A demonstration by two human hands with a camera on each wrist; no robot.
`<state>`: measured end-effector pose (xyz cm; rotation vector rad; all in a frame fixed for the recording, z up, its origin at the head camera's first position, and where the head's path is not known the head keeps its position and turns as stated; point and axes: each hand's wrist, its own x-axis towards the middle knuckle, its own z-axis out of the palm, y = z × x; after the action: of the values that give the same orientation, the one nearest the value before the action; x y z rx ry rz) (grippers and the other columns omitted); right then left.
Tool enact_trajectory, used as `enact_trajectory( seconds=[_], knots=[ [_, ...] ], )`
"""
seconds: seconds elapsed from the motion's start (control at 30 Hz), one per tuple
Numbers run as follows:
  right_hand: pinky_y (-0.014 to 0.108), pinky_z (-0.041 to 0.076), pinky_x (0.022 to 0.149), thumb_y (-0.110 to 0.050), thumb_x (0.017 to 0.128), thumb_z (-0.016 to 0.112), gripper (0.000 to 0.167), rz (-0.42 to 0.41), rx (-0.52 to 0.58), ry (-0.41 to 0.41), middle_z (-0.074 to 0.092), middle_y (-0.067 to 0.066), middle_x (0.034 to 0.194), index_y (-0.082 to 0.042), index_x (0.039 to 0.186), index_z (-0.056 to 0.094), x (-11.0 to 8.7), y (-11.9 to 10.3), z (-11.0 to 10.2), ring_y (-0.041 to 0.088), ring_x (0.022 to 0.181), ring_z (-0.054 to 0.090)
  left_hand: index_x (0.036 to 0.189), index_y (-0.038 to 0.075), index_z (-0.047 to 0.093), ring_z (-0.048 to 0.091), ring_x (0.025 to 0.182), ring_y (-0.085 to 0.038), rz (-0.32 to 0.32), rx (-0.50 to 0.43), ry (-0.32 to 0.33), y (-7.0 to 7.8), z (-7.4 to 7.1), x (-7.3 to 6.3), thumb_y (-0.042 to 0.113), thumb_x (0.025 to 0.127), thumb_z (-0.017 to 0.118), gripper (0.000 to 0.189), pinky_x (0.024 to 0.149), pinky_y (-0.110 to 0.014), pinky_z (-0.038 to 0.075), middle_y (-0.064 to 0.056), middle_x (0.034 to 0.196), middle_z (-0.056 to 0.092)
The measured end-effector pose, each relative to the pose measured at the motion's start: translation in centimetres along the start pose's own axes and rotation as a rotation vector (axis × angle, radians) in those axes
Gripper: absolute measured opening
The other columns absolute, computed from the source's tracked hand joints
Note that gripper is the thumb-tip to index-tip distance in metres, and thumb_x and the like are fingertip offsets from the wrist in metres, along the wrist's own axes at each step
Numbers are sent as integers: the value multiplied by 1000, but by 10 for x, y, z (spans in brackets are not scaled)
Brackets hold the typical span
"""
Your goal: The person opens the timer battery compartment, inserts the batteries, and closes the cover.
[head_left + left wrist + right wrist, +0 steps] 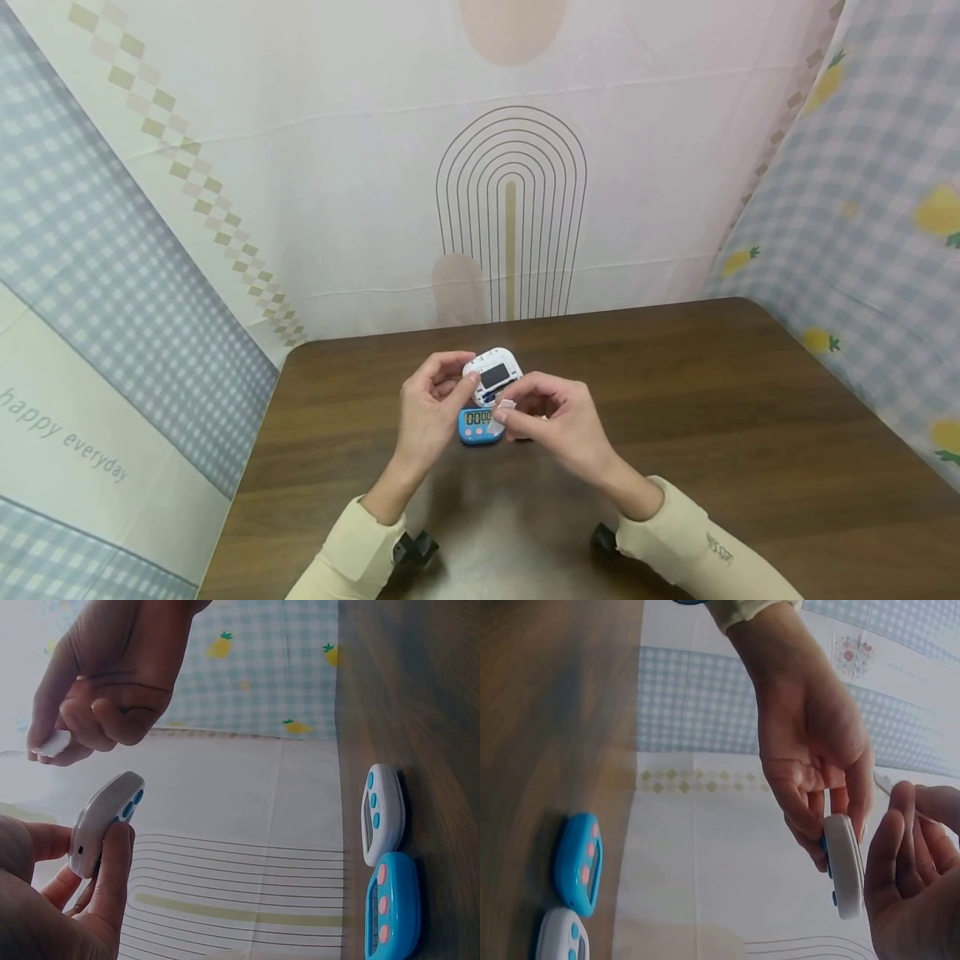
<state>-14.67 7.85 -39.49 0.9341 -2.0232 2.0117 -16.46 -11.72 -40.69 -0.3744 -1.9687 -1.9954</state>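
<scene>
A white digital timer (492, 367) with a dark rectangle on its back sits between the thumb and fingers of my left hand (430, 408). Its back faces up in the head view, and blue buttons show along its other side in the left wrist view. My right hand (562, 421) pinches a small thin white piece (54, 742) between thumb and fingertips, close to the timer's lower edge. Below them a blue timer (472, 427) with pink buttons lies on the table, partly covered by the right hand's piece.
Beside the blue timer, a second white timer (384, 814) with blue buttons lies on the brown wooden table (712, 400). A patterned cloth (360, 167) hangs behind the table's far edge, with checked cloth on both sides.
</scene>
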Motion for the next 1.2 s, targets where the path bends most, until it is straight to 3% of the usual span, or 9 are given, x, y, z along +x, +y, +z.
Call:
enact_trajectory(
  seconds=[0.17,0.43,0.67,0.77,0.9,1.03,1.2],
  knots=[
    [38,66,61,11,87,79,13,4,5,64,76,7,85,3,97,76,1,0,-1,14,65,73,121,-2,72,73,84,-15,-10,-14,-7,-1,0,-1,0,95,75,25,71,-22,63,-22,107,74],
    [36,66,63,16,88,75,16,-60,-11,97,77,10,88,6,100,75,3,4,-5,14,69,75,121,-3,71,74,84,-14,-12,-17,-12,-1,0,0,1,96,75,26,70,-25,64,-21,108,74],
    [33,66,65,7,89,80,12,-123,-49,127,73,20,89,2,99,77,3,5,-7,14,74,75,121,-3,71,74,84,-14,-16,-24,-20,0,1,0,1,96,74,25,71,-28,66,-22,110,74],
    [27,65,68,11,86,81,16,-206,-103,130,74,18,90,-1,97,79,4,6,-9,13,80,74,120,-2,70,75,85,-15,-19,-30,-29,0,2,0,0,97,73,24,71,-31,67,-22,111,74],
    [23,64,76,21,78,81,28,-378,-200,112,75,14,93,-2,94,80,6,10,-11,15,88,73,120,-2,70,75,85,-16,-24,-36,-39,1,2,-1,1,97,72,23,70,-32,67,-21,111,73],
    [20,62,85,21,74,81,31,-540,-321,102,75,12,94,-2,94,81,8,15,-13,19,87,74,119,-1,70,76,86,-17,-25,-37,-38,1,3,-1,1,97,73,22,69,-32,67,-20,111,73],
    [19,61,82,2,89,81,8,-677,-457,107,75,10,94,-3,96,81,11,17,-13,22,81,73,118,-3,68,75,84,-16,-30,-57,-34,1,4,0,-1,96,74,23,69,-34,67,-22,110,72]
  ],
)
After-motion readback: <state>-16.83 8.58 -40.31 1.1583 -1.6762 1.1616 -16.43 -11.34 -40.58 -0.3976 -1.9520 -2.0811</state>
